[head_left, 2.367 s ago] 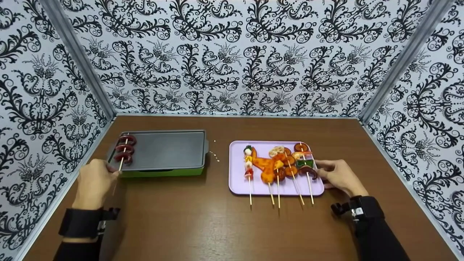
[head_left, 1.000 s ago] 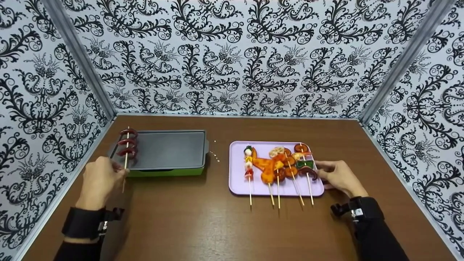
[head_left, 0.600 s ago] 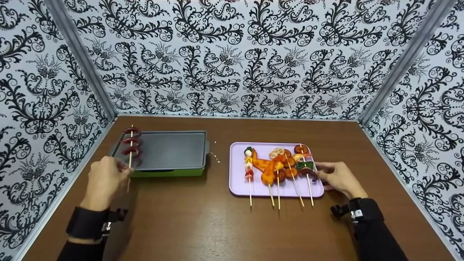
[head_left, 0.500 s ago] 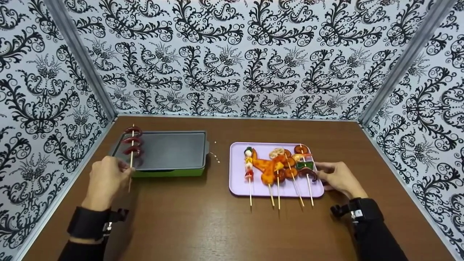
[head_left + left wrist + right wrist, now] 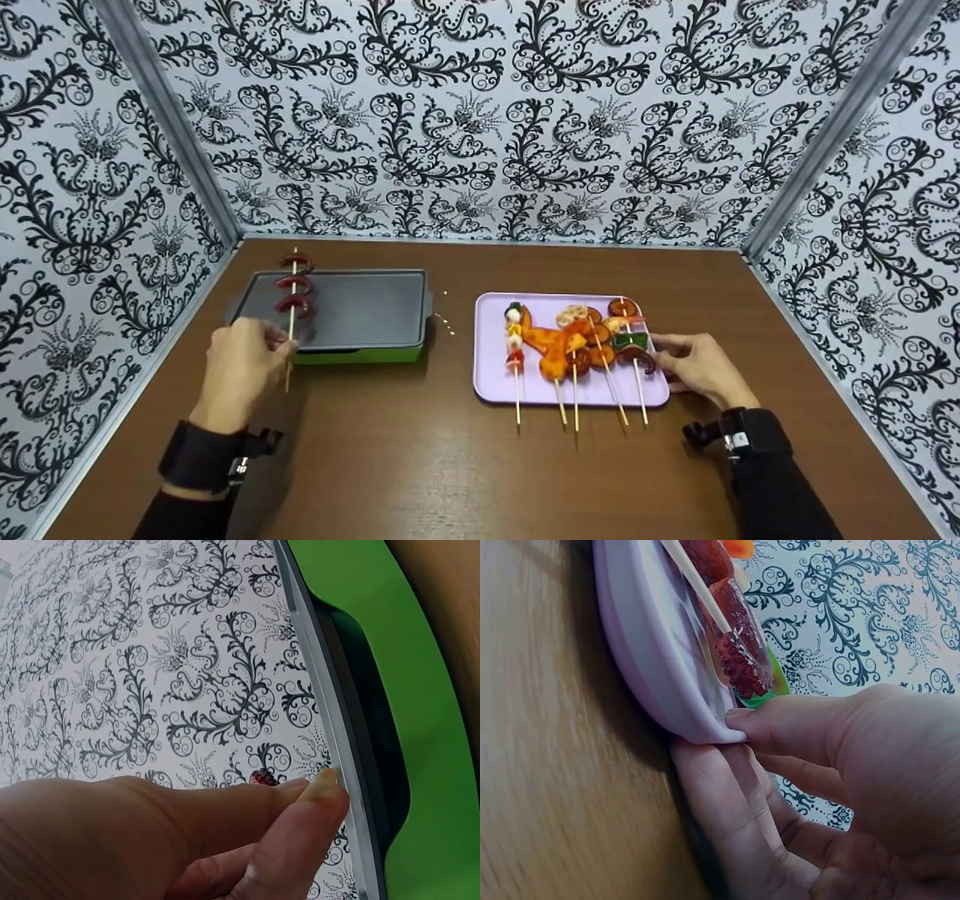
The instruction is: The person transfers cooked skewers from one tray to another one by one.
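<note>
My left hand pinches the stick of a skewer threaded with dark red curled pieces that look like octopus tentacle. The skewer overlaps the left part of a grey griddle plate on a green base. In the left wrist view, thumb and finger grip the pale stick end by the green base. My right hand holds the right rim of a lilac tray, thumb over the rim and fingers beneath in the right wrist view. Several food skewers lie on the tray, their sticks jutting over its front edge.
The brown table carries both the griddle and the tray, with a gap between them. Small white specks lie in that gap. Patterned walls stand behind and at both sides.
My left hand has moved right and slightly away with the skewer, which has gone from the griddle's left edge to further over the plate. The right hand and tray stay put.
</note>
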Demonstrator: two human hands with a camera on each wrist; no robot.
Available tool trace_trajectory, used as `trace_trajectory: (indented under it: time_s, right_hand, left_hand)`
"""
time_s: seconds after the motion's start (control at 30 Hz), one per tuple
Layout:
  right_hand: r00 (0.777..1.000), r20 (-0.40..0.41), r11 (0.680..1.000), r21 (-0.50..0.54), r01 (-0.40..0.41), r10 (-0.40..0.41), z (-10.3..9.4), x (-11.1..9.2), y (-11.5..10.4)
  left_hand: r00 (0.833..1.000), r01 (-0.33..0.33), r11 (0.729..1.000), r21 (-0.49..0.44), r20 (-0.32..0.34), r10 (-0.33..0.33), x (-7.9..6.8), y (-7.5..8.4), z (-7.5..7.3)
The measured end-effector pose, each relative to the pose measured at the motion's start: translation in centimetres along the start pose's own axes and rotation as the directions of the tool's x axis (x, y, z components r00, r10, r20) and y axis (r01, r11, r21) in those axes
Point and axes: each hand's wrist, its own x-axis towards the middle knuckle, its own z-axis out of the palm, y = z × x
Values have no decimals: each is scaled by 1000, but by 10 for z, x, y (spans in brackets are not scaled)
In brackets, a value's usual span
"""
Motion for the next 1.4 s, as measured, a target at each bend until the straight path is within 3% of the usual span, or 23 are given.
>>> trace_trajectory:
  time_s: [0.3,0.77,1.4]
  right_hand:
    - [1000,-1,1000,12,-5,5,0,0,0]
    - [1000,-5,1000,14,-2,2,1,-1,-2]
    - [1000,-2,1000,19,-13,13,1,2,2]
  left_hand:
    - [998,-61,998,-2,-10,61,1,12,11]
    - [995,-96,995,1,-41,96,5,32,31]
    - [994,-95,994,-49,43,97,3,53,51]
